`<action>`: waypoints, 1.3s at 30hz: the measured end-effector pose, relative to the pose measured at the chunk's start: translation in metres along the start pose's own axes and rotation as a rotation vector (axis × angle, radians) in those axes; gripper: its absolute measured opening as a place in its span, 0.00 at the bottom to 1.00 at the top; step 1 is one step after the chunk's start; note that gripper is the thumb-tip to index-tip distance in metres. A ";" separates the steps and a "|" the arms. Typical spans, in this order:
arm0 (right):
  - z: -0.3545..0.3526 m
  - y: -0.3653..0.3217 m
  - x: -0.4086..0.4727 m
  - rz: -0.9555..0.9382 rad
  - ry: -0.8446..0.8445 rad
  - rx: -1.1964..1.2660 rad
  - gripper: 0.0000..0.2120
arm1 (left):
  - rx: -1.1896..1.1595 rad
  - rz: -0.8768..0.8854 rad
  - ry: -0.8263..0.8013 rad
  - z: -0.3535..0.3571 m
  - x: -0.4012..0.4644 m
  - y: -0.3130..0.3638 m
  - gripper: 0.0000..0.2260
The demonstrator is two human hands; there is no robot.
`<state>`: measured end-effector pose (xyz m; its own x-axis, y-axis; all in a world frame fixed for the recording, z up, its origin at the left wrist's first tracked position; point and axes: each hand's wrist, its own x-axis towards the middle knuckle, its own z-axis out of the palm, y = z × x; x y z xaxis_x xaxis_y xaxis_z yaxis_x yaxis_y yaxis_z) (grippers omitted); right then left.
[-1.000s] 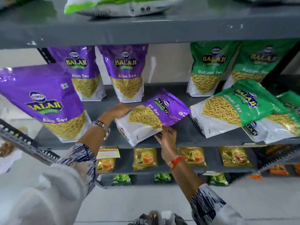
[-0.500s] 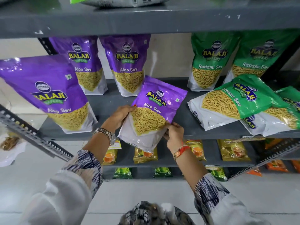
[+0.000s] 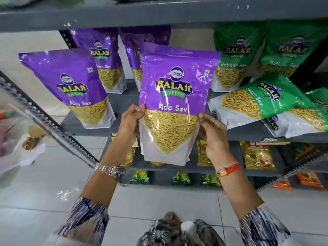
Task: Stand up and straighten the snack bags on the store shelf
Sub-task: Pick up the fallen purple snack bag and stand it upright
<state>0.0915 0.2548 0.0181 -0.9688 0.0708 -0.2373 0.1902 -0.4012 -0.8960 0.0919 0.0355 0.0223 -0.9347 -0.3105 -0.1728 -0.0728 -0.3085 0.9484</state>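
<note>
A purple Aloo Sev bag (image 3: 174, 96) is upright in front of the grey shelf (image 3: 122, 103), off its surface. My left hand (image 3: 130, 119) grips its left edge and my right hand (image 3: 211, 132) grips its right edge. One more purple bag (image 3: 71, 84) stands at the shelf's front left, and two others (image 3: 104, 57) stand at the back, one partly hidden by the held bag. Two green Ratlami Sev bags (image 3: 236, 55) stand at the back right. Two green bags (image 3: 255, 102) lie flat, stacked, at the front right.
The grey shelf above (image 3: 159, 13) overhangs the bags. Lower shelves hold yellow packets (image 3: 257, 155), green packets (image 3: 181, 178) and orange packets (image 3: 308, 180). A perforated metal upright (image 3: 44, 119) slants across the left. White floor tiles (image 3: 44, 183) lie below.
The purple bag lay flat on the shelf a second ago. Both hands have lifted and turned it upright, closer to me, with its bottom now below the shelf edge.
</note>
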 end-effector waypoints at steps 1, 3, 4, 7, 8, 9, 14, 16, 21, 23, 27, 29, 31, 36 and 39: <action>-0.001 -0.003 -0.004 -0.019 -0.031 -0.004 0.03 | -0.017 0.021 0.008 -0.001 -0.006 0.003 0.16; -0.002 -0.007 -0.010 -0.052 -0.082 -0.003 0.03 | -0.038 0.049 0.017 -0.006 -0.016 0.006 0.16; -0.001 -0.008 -0.012 -0.065 -0.099 -0.006 0.03 | -0.036 0.056 0.018 -0.008 -0.019 0.007 0.17; 0.005 -0.008 -0.012 -0.088 -0.121 -0.041 0.03 | -0.030 0.066 0.018 -0.015 -0.024 0.008 0.18; 0.008 -0.007 -0.011 -0.089 -0.123 -0.052 0.03 | -0.037 0.068 0.019 -0.018 -0.023 0.007 0.17; 0.011 -0.005 -0.009 -0.087 -0.126 -0.060 0.03 | -0.048 0.068 0.022 -0.020 -0.022 0.007 0.17; 0.041 -0.003 0.014 -0.106 -0.174 -0.090 0.04 | 0.022 0.087 0.114 -0.027 -0.003 0.015 0.16; 0.055 -0.003 0.028 -0.108 -0.184 -0.109 0.07 | 0.046 0.105 0.145 -0.028 0.010 0.021 0.14; 0.088 0.010 0.060 -0.044 -0.127 -0.093 0.13 | 0.022 0.107 0.235 -0.026 0.043 0.029 0.11; 0.096 0.018 0.070 -0.030 -0.103 -0.071 0.13 | 0.028 0.086 0.249 -0.026 0.055 0.027 0.11; 0.109 0.033 0.089 -0.008 -0.057 -0.013 0.11 | 0.039 0.086 0.277 -0.029 0.078 0.025 0.11; 0.115 0.037 0.097 -0.014 -0.055 0.007 0.11 | 0.031 0.090 0.290 -0.033 0.089 0.028 0.10; 0.120 0.042 0.104 -0.022 -0.055 0.006 0.12 | 0.025 0.076 0.290 -0.037 0.098 0.027 0.08; 0.124 0.052 0.110 -0.063 -0.095 -0.053 0.10 | -0.062 0.078 0.349 -0.047 0.109 0.007 0.06; 0.125 0.054 0.109 -0.100 -0.101 -0.099 0.12 | -0.050 0.149 0.396 -0.041 0.107 0.001 0.03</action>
<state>-0.0242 0.1265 -0.0091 -0.9938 0.0115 -0.1106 0.1019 -0.3046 -0.9470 0.0064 -0.0351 -0.0063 -0.7274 -0.6733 -0.1323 0.0792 -0.2739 0.9585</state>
